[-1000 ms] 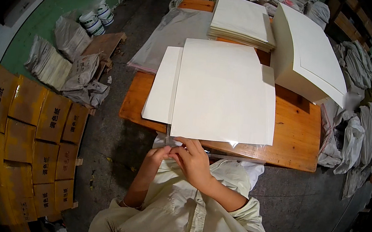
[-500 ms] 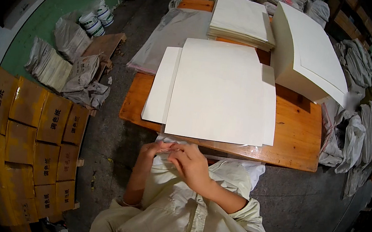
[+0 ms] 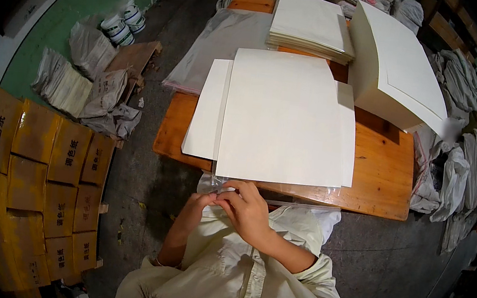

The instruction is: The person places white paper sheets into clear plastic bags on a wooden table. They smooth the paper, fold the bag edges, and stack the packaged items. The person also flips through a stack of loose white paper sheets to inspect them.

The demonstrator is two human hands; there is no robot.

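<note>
Two hands, left hand (image 3: 198,204) and right hand (image 3: 247,207), now meet pinching the clear bag (image 3: 280,193) mouth at the table's (image 3: 375,175) near edge, the paper stack (image 3: 285,119) having slid farther inside.

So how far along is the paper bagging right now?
Done: a white sheet stack lies inside the clear bag on the wooden table. In hand: both hands, left and right, pinch the bag's open edge. Left: two more stacks wait unbagged.
</note>
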